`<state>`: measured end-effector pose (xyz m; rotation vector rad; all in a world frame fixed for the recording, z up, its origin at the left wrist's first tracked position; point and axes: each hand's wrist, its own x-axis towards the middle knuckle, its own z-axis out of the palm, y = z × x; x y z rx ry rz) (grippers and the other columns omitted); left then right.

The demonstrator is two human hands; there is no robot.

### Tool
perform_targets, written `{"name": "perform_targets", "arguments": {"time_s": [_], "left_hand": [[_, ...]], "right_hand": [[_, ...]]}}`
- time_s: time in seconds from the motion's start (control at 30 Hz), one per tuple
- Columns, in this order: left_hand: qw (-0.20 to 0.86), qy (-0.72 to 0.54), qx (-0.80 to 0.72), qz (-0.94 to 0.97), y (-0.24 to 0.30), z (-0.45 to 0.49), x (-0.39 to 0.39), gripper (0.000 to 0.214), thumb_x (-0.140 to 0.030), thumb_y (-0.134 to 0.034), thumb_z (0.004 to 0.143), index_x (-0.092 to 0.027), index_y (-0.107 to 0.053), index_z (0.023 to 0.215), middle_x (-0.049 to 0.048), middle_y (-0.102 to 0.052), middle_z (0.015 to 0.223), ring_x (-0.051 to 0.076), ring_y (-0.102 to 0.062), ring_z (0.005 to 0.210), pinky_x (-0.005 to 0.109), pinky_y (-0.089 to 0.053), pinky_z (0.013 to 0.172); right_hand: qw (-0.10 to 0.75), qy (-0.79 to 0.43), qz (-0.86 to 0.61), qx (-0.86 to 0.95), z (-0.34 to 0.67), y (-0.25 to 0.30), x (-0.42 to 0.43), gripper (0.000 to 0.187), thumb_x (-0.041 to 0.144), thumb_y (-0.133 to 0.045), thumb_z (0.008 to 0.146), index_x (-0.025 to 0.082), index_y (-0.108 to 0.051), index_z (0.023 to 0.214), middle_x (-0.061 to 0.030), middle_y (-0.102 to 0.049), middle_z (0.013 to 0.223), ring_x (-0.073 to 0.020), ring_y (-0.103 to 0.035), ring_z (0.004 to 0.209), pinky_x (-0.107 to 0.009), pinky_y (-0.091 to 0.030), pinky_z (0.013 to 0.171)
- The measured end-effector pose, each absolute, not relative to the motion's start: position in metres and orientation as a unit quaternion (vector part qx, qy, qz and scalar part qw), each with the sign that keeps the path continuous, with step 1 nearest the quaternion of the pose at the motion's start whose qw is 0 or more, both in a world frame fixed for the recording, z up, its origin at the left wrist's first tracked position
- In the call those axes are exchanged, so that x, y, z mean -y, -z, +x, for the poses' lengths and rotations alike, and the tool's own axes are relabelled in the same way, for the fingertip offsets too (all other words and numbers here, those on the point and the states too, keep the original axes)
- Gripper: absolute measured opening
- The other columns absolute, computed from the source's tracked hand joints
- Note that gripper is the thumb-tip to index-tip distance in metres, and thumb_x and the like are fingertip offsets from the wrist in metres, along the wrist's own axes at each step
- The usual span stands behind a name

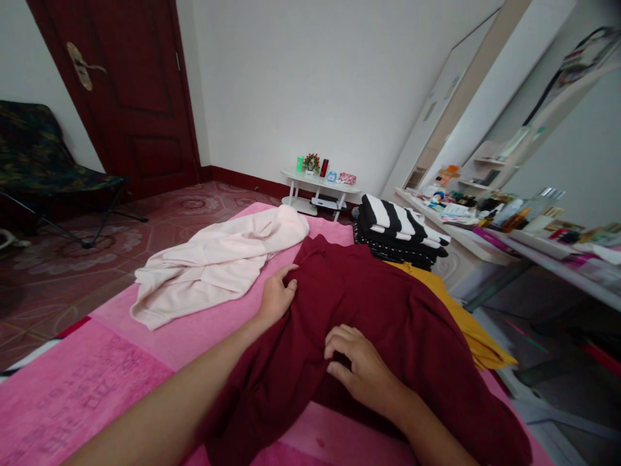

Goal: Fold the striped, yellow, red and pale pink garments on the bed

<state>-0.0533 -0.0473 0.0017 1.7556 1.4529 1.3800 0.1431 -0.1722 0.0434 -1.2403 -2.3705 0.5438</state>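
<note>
A maroon long-sleeved top (pixel 373 291) lies spread and creased on the pink bed cover (pixel 194 343), its near edge bunched. My left hand (pixel 277 294) rests at its left edge, thumb and forefinger apart on the cloth; the other fingers are partly hidden. Over the middle of the garment, my right hand (pixel 356 362) has its fingers curled on a fold near the lower edge. To the left lies a pale pink garment (pixel 218 259), loosely laid out with wrinkles.
Folded black-and-white striped clothes (pixel 398 223) form a stack at the far right, beside yellow cloth (pixel 446 304) partly under the maroon top. A cluttered dressing table (pixel 504 252) stands right. Behind the bed is a small white stand (pixel 320 181); a camouflage chair (pixel 43 155) is left.
</note>
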Motion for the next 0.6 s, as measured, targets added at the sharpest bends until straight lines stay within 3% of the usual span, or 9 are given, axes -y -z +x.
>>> {"name": "perform_targets", "arguments": {"time_s": [0.17,0.27,0.37,0.5,0.6], "left_hand": [[0.183,-0.405,-0.601,0.664,-0.019,-0.047,0.03,0.05,-0.034,-0.064,0.074,-0.02,-0.054,0.12,0.0067,-0.067,0.105,0.023,-0.063,0.091,0.031,-0.047,0.077],[0.163,-0.336,-0.615,0.695,-0.033,-0.035,0.002,0.049,-0.043,-0.062,0.075,-0.021,-0.055,0.118,0.0066,-0.068,0.097,0.023,-0.063,0.086,0.03,-0.045,0.073],[0.148,-0.271,-0.618,0.723,-0.043,-0.016,-0.028,0.049,-0.05,-0.06,0.076,-0.021,-0.056,0.115,0.0085,-0.068,0.101,0.025,-0.063,0.091,0.031,-0.045,0.074],[0.155,-0.225,-0.642,0.716,-0.044,0.008,-0.062,0.051,-0.061,-0.059,0.071,-0.017,-0.064,0.097,0.0139,-0.069,0.098,0.03,-0.063,0.092,0.034,-0.045,0.074],[0.171,-0.212,-0.654,0.706,-0.038,0.018,-0.081,0.042,-0.056,-0.065,0.068,-0.017,-0.065,0.081,0.0137,-0.069,0.091,0.029,-0.064,0.088,0.034,-0.046,0.073]], "right_hand": [[0.248,-0.163,-0.424,0.855,0.145,-0.032,0.178,0.021,0.007,-0.055,0.071,0.022,-0.053,0.085,-0.001,-0.055,0.089,-0.018,-0.047,0.087,-0.034,-0.036,0.08],[0.25,-0.145,-0.418,0.861,0.142,-0.029,0.18,0.024,0.005,-0.051,0.07,0.023,-0.054,0.086,-0.0018,-0.055,0.089,-0.0186,-0.047,0.087,-0.035,-0.036,0.08],[0.243,-0.144,-0.418,0.863,0.141,-0.03,0.182,0.026,0.004,-0.048,0.071,0.023,-0.054,0.087,-0.0021,-0.056,0.09,-0.0186,-0.047,0.087,-0.034,-0.036,0.08],[0.219,-0.148,-0.417,0.87,0.141,-0.033,0.183,0.022,0.006,-0.048,0.075,0.023,-0.053,0.089,-0.0024,-0.057,0.092,-0.0187,-0.047,0.087,-0.034,-0.037,0.08],[0.213,-0.147,-0.416,0.872,0.142,-0.033,0.183,0.021,0.007,-0.047,0.076,0.023,-0.052,0.088,-0.0022,-0.057,0.091,-0.0186,-0.048,0.086,-0.034,-0.038,0.079]]}}
